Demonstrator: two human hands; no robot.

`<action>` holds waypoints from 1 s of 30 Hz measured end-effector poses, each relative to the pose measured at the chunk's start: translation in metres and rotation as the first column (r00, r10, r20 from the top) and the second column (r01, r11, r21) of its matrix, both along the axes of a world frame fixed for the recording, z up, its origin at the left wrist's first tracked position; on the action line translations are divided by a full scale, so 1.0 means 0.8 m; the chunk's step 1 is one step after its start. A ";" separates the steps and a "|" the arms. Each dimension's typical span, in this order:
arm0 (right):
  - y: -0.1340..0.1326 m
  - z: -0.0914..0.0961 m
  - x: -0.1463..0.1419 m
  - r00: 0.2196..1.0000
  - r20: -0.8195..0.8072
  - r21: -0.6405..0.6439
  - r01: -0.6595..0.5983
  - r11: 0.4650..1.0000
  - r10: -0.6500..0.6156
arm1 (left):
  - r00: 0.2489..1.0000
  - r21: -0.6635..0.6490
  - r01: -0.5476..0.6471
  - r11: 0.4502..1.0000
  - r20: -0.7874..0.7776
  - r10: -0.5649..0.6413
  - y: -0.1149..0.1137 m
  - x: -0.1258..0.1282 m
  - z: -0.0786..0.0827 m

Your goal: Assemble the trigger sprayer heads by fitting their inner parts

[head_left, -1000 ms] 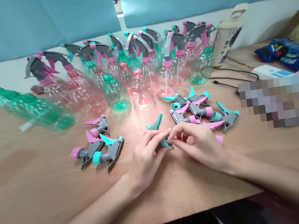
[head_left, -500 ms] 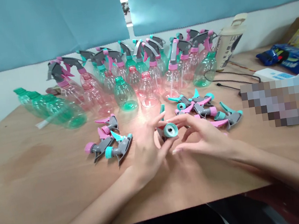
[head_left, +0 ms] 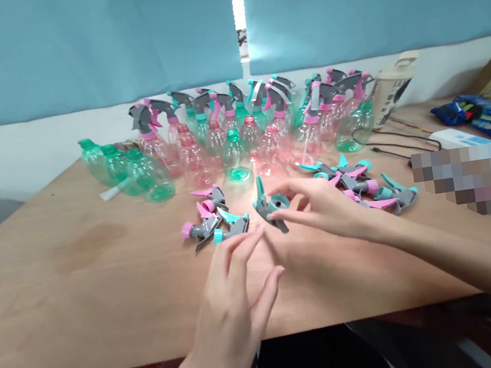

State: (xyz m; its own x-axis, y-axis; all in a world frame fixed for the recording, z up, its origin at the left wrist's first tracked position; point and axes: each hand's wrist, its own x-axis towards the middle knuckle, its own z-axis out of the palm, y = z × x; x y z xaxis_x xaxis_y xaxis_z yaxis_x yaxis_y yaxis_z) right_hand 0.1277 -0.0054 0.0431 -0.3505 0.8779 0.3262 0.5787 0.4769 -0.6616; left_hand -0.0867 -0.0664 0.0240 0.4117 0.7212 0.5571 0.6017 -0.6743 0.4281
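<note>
My right hand [head_left: 316, 203] pinches a grey and teal trigger spray head [head_left: 271, 206] above the middle of the table, its round collar facing me. Nearer to me, my left hand [head_left: 236, 283] is empty, with thumb and fingers apart. Just beyond its fingertips lies a small group of spray heads, among them a grey and teal one [head_left: 234, 224] and a grey and pink one [head_left: 203, 226]. To the right of my right hand is a larger pile of loose spray heads [head_left: 355, 184], pink and teal.
Behind, several spray bottles stand in rows, some topped with spray heads, others open-necked, like this green bottle [head_left: 236, 158]. Leaning green bottles [head_left: 148, 176] are at the left. A cream tumbler [head_left: 392, 90], black cable [head_left: 392, 154] and blue packet [head_left: 482, 114] are at the right.
My left hand has let go of the spray head and drawn back toward me, opening. My right hand now holds the spray head alone. The camera view has swung left.
</note>
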 end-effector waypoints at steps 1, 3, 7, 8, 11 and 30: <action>0.014 0.000 -0.004 0.996 0.076 0.102 0.040 0.994 -0.047 | 1.000 -0.018 -0.006 1.000 -0.004 0.006 -0.007 -0.006 -0.003; 0.041 -0.001 -0.016 0.970 0.222 0.218 0.046 0.975 -0.096 | 1.000 -0.061 0.006 0.998 -0.019 -0.007 -0.017 -0.012 -0.011; 0.067 0.000 -0.052 0.932 0.357 0.264 -0.033 0.964 -0.066 | 0.997 -0.098 0.052 0.994 -0.048 -0.057 -0.029 -0.015 -0.022; 0.064 0.002 -0.059 0.925 0.380 0.254 -0.081 0.964 -0.022 | 0.996 -0.090 0.065 0.994 -0.052 -0.070 -0.030 -0.015 -0.023; 0.038 0.010 -0.066 0.929 0.360 0.231 -0.181 0.956 0.089 | 0.993 -0.073 0.101 0.992 -0.060 -0.105 -0.030 -0.017 -0.024; -0.087 -0.005 0.178 0.901 0.351 -0.005 0.274 0.962 -0.255 | 0.896 -0.312 0.357 0.881 -0.154 -0.417 0.064 0.098 -0.026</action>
